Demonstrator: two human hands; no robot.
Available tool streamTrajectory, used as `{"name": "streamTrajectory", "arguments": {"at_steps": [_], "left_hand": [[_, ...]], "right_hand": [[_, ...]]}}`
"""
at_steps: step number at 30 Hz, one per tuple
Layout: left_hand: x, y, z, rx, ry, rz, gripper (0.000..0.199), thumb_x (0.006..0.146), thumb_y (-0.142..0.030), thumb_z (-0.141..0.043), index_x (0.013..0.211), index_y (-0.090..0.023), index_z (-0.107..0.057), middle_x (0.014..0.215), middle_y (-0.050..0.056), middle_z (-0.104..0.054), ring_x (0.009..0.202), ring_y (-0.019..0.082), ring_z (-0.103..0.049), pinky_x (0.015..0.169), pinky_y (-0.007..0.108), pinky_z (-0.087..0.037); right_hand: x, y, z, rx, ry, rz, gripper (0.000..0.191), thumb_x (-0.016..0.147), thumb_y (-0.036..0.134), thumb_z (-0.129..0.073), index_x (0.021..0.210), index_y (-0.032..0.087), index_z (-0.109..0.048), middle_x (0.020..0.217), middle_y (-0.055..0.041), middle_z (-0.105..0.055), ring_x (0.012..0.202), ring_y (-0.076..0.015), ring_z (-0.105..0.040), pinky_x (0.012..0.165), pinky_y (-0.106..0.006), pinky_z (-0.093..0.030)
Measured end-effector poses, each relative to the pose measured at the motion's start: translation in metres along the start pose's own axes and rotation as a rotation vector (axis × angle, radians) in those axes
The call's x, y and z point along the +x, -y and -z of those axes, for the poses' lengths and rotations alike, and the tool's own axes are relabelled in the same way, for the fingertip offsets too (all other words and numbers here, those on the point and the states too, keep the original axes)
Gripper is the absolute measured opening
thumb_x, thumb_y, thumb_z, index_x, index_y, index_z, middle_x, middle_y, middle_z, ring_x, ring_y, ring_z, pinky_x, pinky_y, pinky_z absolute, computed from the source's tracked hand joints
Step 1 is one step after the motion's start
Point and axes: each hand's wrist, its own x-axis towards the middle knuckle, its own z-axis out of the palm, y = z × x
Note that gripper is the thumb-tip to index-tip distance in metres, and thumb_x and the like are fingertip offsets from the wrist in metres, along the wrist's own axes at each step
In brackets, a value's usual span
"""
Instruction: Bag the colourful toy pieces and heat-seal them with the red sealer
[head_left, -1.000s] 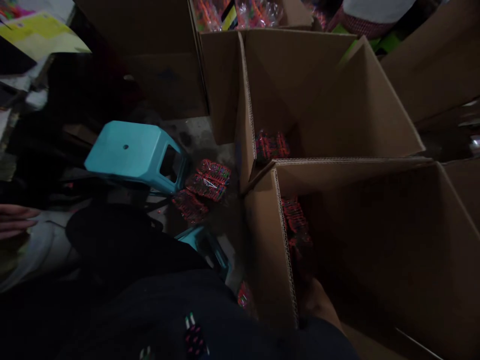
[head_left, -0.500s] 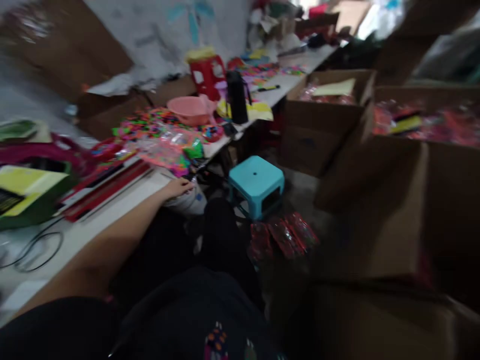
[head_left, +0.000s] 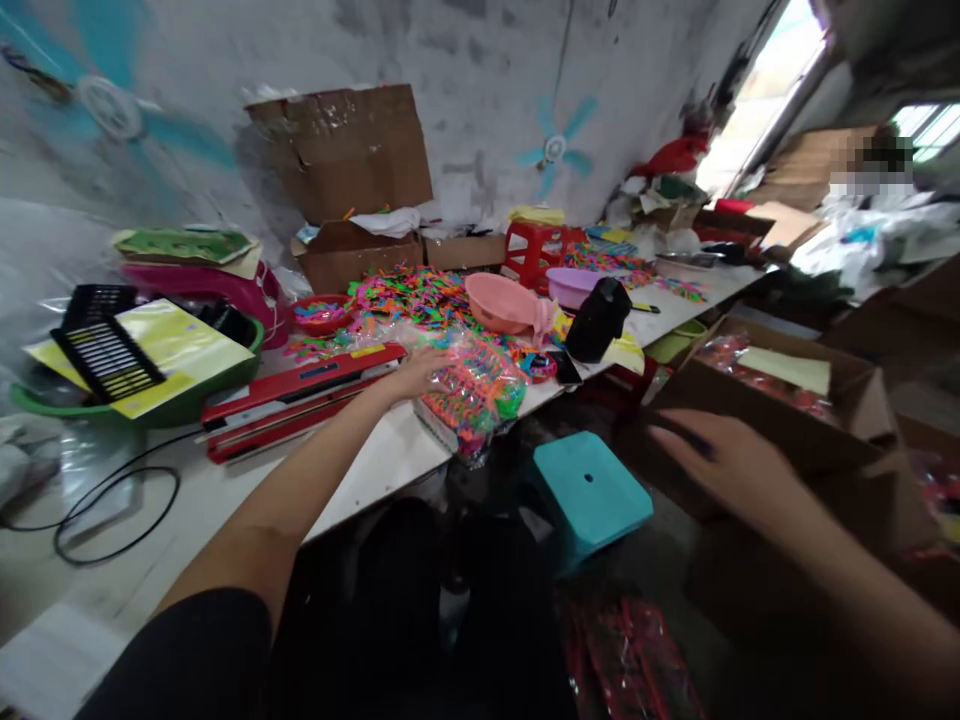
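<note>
My left hand [head_left: 420, 374] reaches over the table, its fingers stretched out and touching the edge of a clear plastic bag [head_left: 480, 385] of small bright-coloured plastic pieces. Behind the bag lies a heap of loose coloured pieces [head_left: 412, 295]. Just left of that hand is a long red heat sealer [head_left: 300, 395]. Off to the right, my right hand [head_left: 701, 450] is raised in front of a cardboard box [head_left: 675, 385]. Its fingers are apart, slightly blurred, and I see nothing held in them.
A turquoise stool [head_left: 592, 490] stands on the floor between my knees and the boxes. Red packets [head_left: 630, 650] lie near my feet. On the table are a pink basin [head_left: 499, 303], a black bottle-shaped thing [head_left: 598, 320], a green basin [head_left: 251, 350] and a loose black cable [head_left: 176, 490].
My view has swung up and toward the table. My left hand has gone from the table's front edge onto the bagged pieces. My right hand has come into view.
</note>
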Motion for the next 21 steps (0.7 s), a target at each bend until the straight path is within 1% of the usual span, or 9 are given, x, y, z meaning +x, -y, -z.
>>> {"name": "streamTrajectory", "arguments": {"at_steps": [2,4,6,8,10,12,15,17,21], "left_hand": [[0.018,0.01,-0.002,0.049,0.189,-0.1,0.057,0.067,-0.035,-0.072,0.121,-0.027,-0.054,0.143,0.009,-0.036,0.133,0.029,-0.027,0.107,0.052,-0.017],[0.032,0.019,-0.01,0.063,0.265,-0.152,0.056,0.066,-0.038,-0.072,0.119,-0.03,-0.055,0.145,0.008,-0.033,0.133,0.032,-0.025,0.105,0.056,-0.017],[0.041,0.027,-0.02,0.038,0.285,-0.213,0.043,0.068,-0.036,-0.072,0.109,-0.028,-0.062,0.138,0.007,-0.044,0.13,0.03,-0.032,0.105,0.052,-0.022],[0.044,0.034,-0.03,-0.014,0.272,-0.275,0.022,0.07,-0.03,-0.07,0.092,-0.024,-0.068,0.118,0.006,-0.061,0.122,0.026,-0.044,0.103,0.043,-0.028],[0.042,0.04,-0.036,-0.076,0.229,-0.325,0.01,0.072,-0.026,-0.069,0.08,-0.021,-0.068,0.102,0.004,-0.067,0.113,0.022,-0.052,0.101,0.038,-0.032],[0.037,0.045,-0.037,-0.123,0.174,-0.351,0.015,0.073,-0.027,-0.068,0.085,-0.019,-0.067,0.106,0.004,-0.066,0.11,0.021,-0.054,0.101,0.037,-0.032],[0.032,0.055,-0.038,-0.114,0.134,-0.367,0.042,0.07,-0.032,-0.071,0.109,-0.02,-0.06,0.125,0.008,-0.056,0.119,0.021,-0.048,0.104,0.038,-0.028],[0.032,0.062,-0.04,-0.052,0.137,-0.342,0.058,0.066,-0.036,-0.074,0.119,-0.021,-0.054,0.132,0.01,-0.05,0.125,0.024,-0.041,0.106,0.043,-0.024],[0.038,0.076,-0.046,0.078,0.134,-0.285,0.064,0.064,-0.038,-0.075,0.122,-0.024,-0.052,0.133,0.012,-0.049,0.127,0.03,-0.037,0.106,0.055,-0.015]], "right_hand": [[0.069,0.048,-0.017,0.01,0.154,0.004,0.039,0.088,0.046,-0.043,0.104,0.017,-0.065,0.107,-0.0121,-0.064,0.102,-0.0227,-0.058,0.089,-0.035,-0.045],[0.133,0.098,-0.047,-0.009,0.323,-0.076,0.056,0.086,0.058,-0.035,0.103,0.014,-0.065,0.109,-0.0156,-0.063,0.107,-0.028,-0.056,0.088,-0.038,-0.045],[0.18,0.136,-0.082,-0.042,0.462,-0.158,0.068,0.081,0.066,-0.037,0.11,0.01,-0.062,0.116,-0.0202,-0.058,0.112,-0.0323,-0.052,0.089,-0.041,-0.043],[0.208,0.157,-0.115,-0.082,0.532,-0.194,0.072,0.076,0.067,-0.045,0.114,0.008,-0.06,0.12,-0.023,-0.055,0.116,-0.0346,-0.049,0.09,-0.043,-0.042],[0.219,0.162,-0.138,-0.097,0.569,-0.182,0.068,0.074,0.061,-0.054,0.116,0.007,-0.058,0.118,-0.0233,-0.056,0.114,-0.0351,-0.05,0.089,-0.044,-0.042],[0.223,0.158,-0.15,-0.076,0.617,-0.137,0.053,0.077,0.048,-0.058,0.114,0.009,-0.06,0.114,-0.0204,-0.06,0.109,-0.0327,-0.055,0.086,-0.041,-0.045],[0.226,0.145,-0.154,-0.031,0.647,-0.059,0.033,0.084,0.032,-0.051,0.107,0.012,-0.063,0.112,-0.0149,-0.063,0.104,-0.0257,-0.058,0.086,-0.032,-0.045],[0.227,0.139,-0.153,-0.016,0.606,-0.032,0.032,0.088,0.029,-0.042,0.107,0.012,-0.062,0.115,-0.0145,-0.061,0.107,-0.0231,-0.057,0.088,-0.028,-0.042],[0.22,0.136,-0.152,0.038,0.523,-0.045,0.039,0.092,0.034,-0.031,0.113,0.011,-0.055,0.114,-0.015,-0.06,0.105,-0.0217,-0.057,0.086,-0.027,-0.042]]}}
